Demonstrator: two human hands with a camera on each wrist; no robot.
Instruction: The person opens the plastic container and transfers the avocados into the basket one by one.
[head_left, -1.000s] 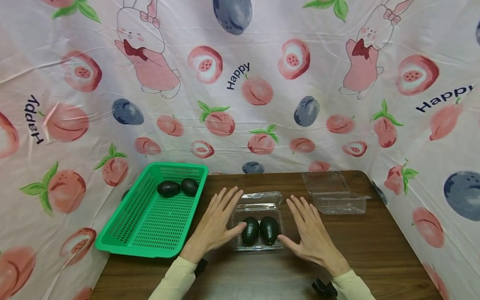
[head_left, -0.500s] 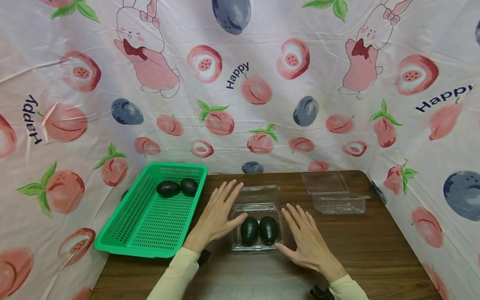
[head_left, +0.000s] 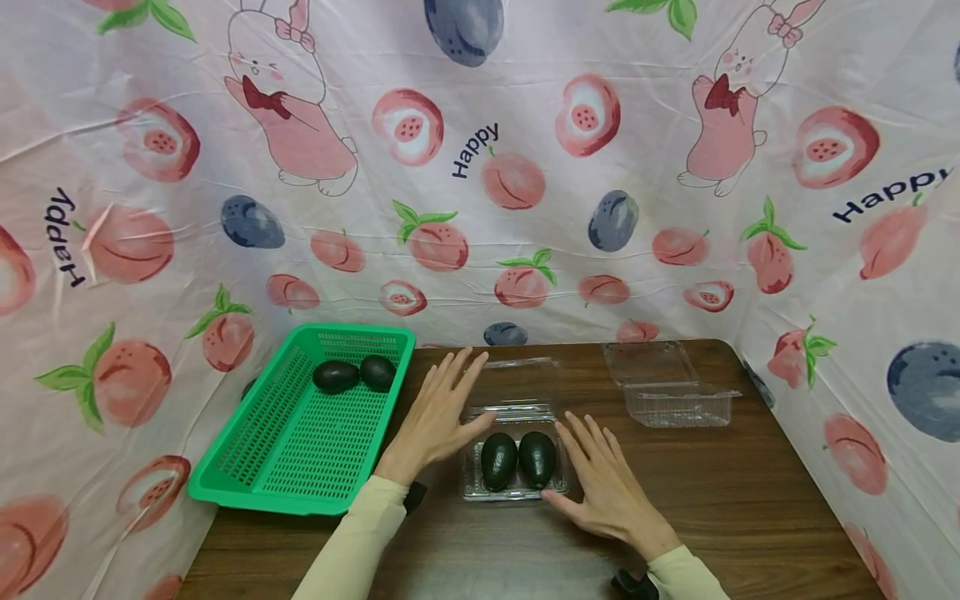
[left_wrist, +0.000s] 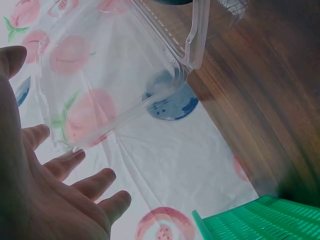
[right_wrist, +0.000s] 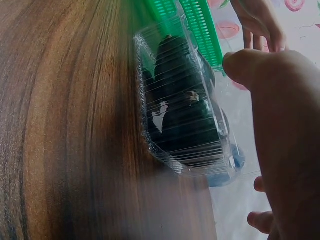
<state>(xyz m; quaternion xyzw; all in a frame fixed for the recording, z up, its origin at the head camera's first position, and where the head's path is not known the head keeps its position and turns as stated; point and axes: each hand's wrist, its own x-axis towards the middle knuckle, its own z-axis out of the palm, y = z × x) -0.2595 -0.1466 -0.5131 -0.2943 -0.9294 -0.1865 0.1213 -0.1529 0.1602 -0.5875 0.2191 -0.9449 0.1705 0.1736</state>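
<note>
Two dark green avocados [head_left: 499, 462] lie side by side in a clear plastic clamshell box [head_left: 517, 495] on the table. Its hinged lid [head_left: 516, 385] is raised at the back. My left hand [head_left: 435, 417], fingers spread, is at the left of the lid; in the left wrist view its fingertips [left_wrist: 75, 155] come close to the lid's edge, and contact is unclear. At the box's right side, my right hand [head_left: 611, 492] has extended fingers, its thumb near the front right corner. In the right wrist view the avocados [right_wrist: 185, 110] show through the ribbed wall. Neither hand grips anything.
To the left stands a green plastic basket [head_left: 300, 500] with two more dark avocados [head_left: 336, 377] at its far end. Another clear clamshell box [head_left: 678, 408], lid up, stands at the back right of the wooden table [head_left: 735, 517]. A fruit-print cloth [head_left: 465, 208] hangs behind.
The box's lid shows taller in the head view than before. My left hand has moved slightly forward, and my right hand has shifted left and a little nearer. The avocados stay in place.
</note>
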